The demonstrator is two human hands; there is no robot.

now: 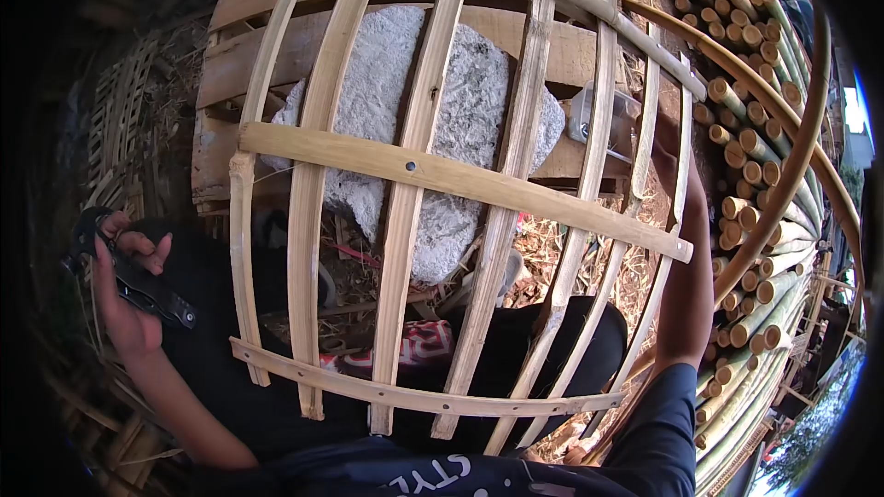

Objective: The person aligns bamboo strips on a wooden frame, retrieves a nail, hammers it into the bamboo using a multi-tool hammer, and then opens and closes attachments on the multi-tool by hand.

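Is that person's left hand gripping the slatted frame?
No, the left hand is apart from the slatted frame, holding a dark object instead.

I see this through one camera worn on my head, facing forward and down from above and behind my hands. It sits near: the slatted frame [460,173] between my left hand [109,283] and right hand [665,161] fills the middle of the view. Nearest the lens, below my hands, my shirt [442,471] runs along the bottom edge. The lens is very wide, bending the poles [750,212] beyond my right hand into a curve and darkening to a round rim past both hands. Ahead of them, it looks down through the slats toward the ground.
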